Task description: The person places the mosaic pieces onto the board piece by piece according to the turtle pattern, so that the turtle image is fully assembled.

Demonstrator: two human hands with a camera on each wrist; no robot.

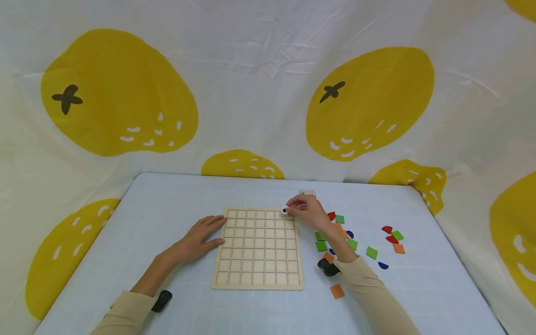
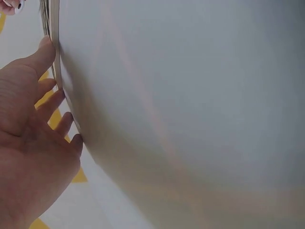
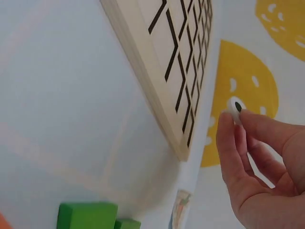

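Note:
A wooden grid board (image 1: 259, 248) with rows of square cells lies flat on the table. My left hand (image 1: 200, 239) rests at its left side, fingertips touching the edge; in the left wrist view the fingers (image 2: 55, 102) lie extended against that edge. Above the board's top right corner, my right hand (image 1: 307, 213) pinches a small white round disc (image 3: 235, 109) with a black spot between thumb and forefinger. The right wrist view shows the disc held clear of the board. Part of the disc is hidden behind the fingertips.
Right of the board lie scattered pieces: green squares (image 1: 371, 252), orange squares (image 1: 337, 291), red wedges (image 1: 387, 229) and blue half-rounds (image 1: 383, 265). Some are partly covered by the right forearm. A small card with a grid print (image 1: 307, 192) lies behind the right hand.

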